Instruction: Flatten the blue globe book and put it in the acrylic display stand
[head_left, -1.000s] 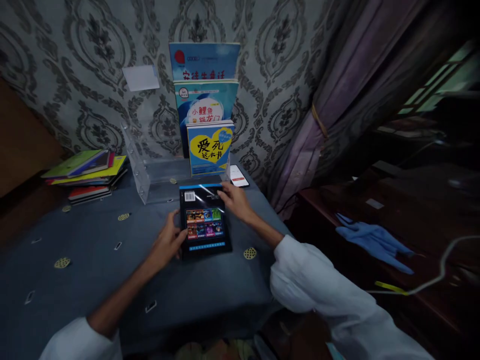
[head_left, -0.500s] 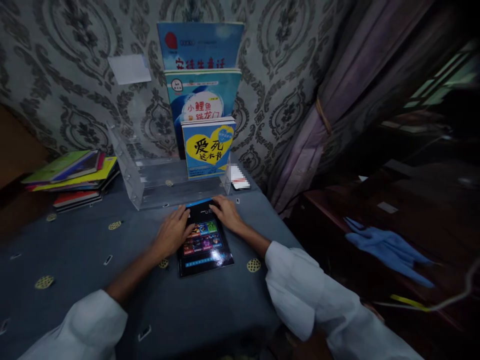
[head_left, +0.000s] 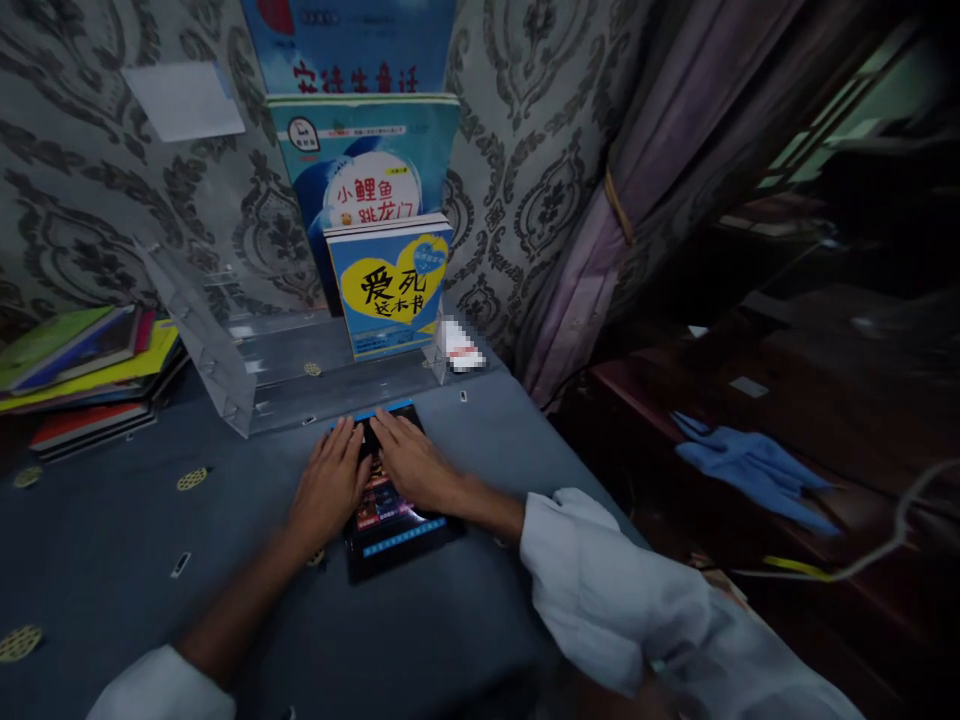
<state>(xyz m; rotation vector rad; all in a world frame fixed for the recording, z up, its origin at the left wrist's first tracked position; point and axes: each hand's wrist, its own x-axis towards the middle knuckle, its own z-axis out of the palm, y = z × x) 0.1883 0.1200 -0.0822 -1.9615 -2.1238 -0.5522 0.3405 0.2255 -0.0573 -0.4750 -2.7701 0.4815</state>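
Note:
A dark book with a blue top edge and colourful picture panels (head_left: 390, 520) lies flat on the blue-grey tablecloth (head_left: 150, 540), just in front of a clear acrylic rack (head_left: 225, 370). My left hand (head_left: 328, 487) rests flat on the book's left half, fingers stretched toward the rack. My right hand (head_left: 411, 462) lies flat across its upper right part, fingers together and extended. The two hands nearly touch at the book's far end. In the rack stand three books, the front one blue with a yellow heart (head_left: 390, 290).
A stack of colourful books (head_left: 82, 375) lies at the left. A blurred phone (head_left: 459, 347) sits beside the rack's right end. A tied purple curtain (head_left: 600, 230) hangs at the right, with dark wooden furniture bearing a blue cloth (head_left: 750, 465).
Both hands have slid from the book's sides onto its cover, coming together near its far edge. The view has shifted closer and slightly right.

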